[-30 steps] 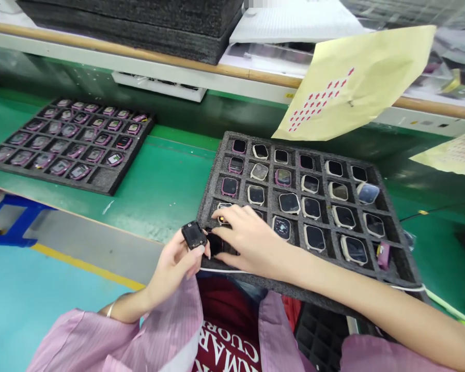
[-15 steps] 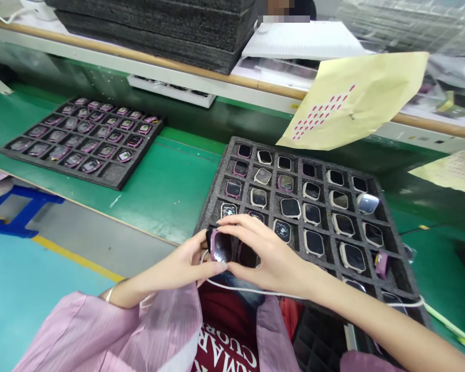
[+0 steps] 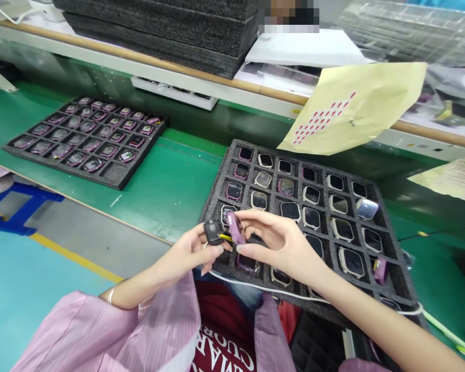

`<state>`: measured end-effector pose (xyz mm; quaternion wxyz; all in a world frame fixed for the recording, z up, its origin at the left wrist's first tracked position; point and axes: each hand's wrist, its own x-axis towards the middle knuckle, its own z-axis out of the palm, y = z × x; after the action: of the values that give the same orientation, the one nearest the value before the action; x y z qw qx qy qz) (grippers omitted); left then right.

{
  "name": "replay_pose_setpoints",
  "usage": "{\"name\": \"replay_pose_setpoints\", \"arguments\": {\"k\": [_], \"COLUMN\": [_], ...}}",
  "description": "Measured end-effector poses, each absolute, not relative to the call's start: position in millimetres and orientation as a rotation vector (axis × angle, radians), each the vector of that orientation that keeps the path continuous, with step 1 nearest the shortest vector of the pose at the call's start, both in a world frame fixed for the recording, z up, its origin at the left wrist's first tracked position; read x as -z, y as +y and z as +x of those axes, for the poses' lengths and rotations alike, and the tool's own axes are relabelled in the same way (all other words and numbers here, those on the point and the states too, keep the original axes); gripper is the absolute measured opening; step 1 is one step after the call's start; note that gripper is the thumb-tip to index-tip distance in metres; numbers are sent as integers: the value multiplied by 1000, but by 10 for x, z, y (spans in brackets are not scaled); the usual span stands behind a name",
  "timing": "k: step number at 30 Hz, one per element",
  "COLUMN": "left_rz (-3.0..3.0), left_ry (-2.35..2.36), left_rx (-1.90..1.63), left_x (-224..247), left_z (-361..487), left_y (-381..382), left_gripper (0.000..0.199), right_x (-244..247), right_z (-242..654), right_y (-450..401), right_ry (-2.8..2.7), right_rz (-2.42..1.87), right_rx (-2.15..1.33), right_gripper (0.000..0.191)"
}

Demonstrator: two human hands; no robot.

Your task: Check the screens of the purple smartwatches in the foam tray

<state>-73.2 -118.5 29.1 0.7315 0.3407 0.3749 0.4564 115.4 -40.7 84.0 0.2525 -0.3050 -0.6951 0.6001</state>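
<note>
Over the front left part of a grey foam tray (image 3: 216,192) both hands meet. Between its fingers and thumb my left hand (image 3: 196,247) holds a small black square device (image 3: 213,231). My right hand (image 3: 277,242) grips a purple watch case (image 3: 236,228), tilted on its edge beside the black device. A yellow strip (image 3: 225,237) lies between the two parts. Square watch faces with purple or cream frames fill many of the tray's compartments; my right hand and forearm hide some of them.
Another foam tray (image 3: 116,178) with purple watches lies at the left on the green bench (image 3: 178,170). A yellow paper (image 3: 356,108) hangs from the shelf edge above. A white cable (image 3: 267,285) runs along the tray's front. Black foam is stacked on the shelf.
The purple case has come away from the black device and turned on edge in my right hand, which has moved slightly right. The yellow strip now shows between them.
</note>
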Motion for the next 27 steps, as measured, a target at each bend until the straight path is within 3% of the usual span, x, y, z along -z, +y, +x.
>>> {"name": "replay_pose_setpoints", "arguments": {"k": [3, 8, 16, 23, 27], "left_rz": [687, 772, 1065, 1231, 1152], "left_ry": [851, 967, 1027, 1092, 1083], "left_rx": [-1155, -1279, -1318, -1223, -1305], "left_x": [-278, -273, -227, -192, -180], "left_z": [-690, -612, -600, -657, -630], "left_y": [-1165, -1165, -1158, -1149, -1165], "left_gripper": [34, 27, 34, 54, 47], "right_x": [-763, -708, -676, -648, -624], "right_z": [1163, 1227, 1310, 1305, 1302], "right_y": [-445, -499, -505, -603, -630], "right_ry": [-1646, -1620, -1502, -1554, -1558], "right_rz": [-881, -897, -710, -636, -709], "right_rx": [-1908, -1951, -2307, -2272, -2177], "right_gripper": [45, 43, 43, 44, 42]}}
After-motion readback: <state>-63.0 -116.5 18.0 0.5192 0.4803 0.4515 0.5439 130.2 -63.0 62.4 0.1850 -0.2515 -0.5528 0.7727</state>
